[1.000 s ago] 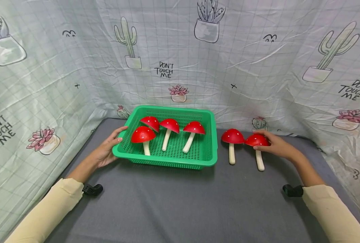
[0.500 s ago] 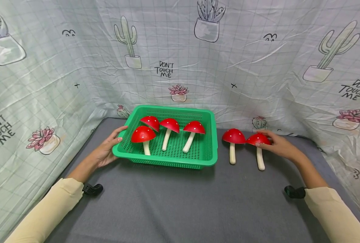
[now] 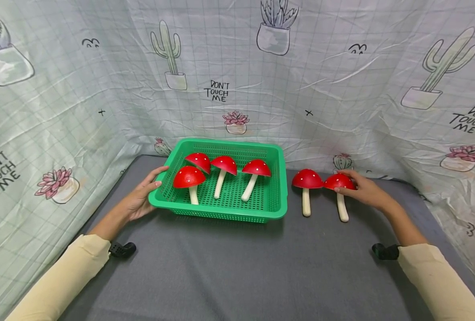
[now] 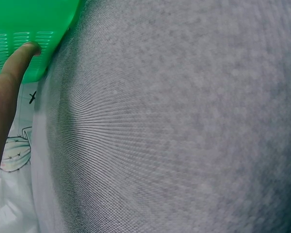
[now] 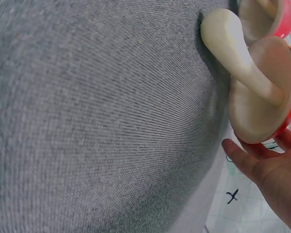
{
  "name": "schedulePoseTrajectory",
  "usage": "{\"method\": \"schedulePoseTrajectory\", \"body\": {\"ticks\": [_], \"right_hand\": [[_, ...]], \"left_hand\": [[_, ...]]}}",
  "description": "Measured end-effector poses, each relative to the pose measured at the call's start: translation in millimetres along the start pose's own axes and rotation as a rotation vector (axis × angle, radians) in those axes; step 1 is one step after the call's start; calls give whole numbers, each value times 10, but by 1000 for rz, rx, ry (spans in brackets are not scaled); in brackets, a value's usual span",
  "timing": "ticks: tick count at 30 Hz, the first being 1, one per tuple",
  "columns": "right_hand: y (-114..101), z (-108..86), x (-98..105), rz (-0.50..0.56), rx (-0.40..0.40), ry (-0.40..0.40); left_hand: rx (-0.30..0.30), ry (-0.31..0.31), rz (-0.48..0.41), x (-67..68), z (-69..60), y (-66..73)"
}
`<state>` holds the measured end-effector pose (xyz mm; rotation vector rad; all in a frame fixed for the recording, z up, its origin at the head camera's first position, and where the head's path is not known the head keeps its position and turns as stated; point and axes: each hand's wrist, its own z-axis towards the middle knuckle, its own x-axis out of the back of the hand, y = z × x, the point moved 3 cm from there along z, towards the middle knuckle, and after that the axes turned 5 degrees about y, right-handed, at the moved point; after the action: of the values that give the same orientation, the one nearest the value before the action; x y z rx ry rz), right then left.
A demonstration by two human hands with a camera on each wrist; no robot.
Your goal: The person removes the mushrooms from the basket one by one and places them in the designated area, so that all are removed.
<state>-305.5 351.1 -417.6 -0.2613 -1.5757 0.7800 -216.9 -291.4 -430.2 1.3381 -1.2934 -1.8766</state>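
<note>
item: a glossy red dome-capped mushroom [image 3: 335,181], white-dotted, with a pale, flat-looking underside and smooth, slightly bent cream stem. location: right of the green perforated plastic basket [image 3: 282,187], on the grey cloth-covered table [image 3: 237,267] or barely off it. handling, as judged: light, stiff, cap slippery, stem joint possibly fragile; best taken across the cap. right grip [image 3: 369,191]: thumb and fingers hold that cap. left grip [image 3: 138,198]: fingers extended, touching the basket's side.

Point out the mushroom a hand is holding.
The rightmost mushroom, outside the green basket: the right hand grips its red cap. No hand touches the other five mushrooms.
</note>
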Motion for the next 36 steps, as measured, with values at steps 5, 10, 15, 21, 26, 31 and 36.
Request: {"method": "schedulePoseTrajectory", "body": {"ticks": [5,10,15,21,26,31,36], "right_hand": [[-20,-7,21,41,-5,-21],[-28,-13,55,35,-17,-17],[-30,-7,81,-2,-26,-10],[-25,-18,83,-36,-22,-7],[-42,-26,76,-56,-39,12],[-55,-23,76,-34,-70,27],[-45,6,59,-21,-56,30]], "left_hand": [[4,21,10,-12,-11,5],[11,35,11,-9,-19,5],[12,43,12,0,-16,4],[13,27,-6,-5,-20,5],[12,20,-1,-5,-15,4],[11,13,-2,9,-4,7],[10,18,6,6,-11,1]]}}
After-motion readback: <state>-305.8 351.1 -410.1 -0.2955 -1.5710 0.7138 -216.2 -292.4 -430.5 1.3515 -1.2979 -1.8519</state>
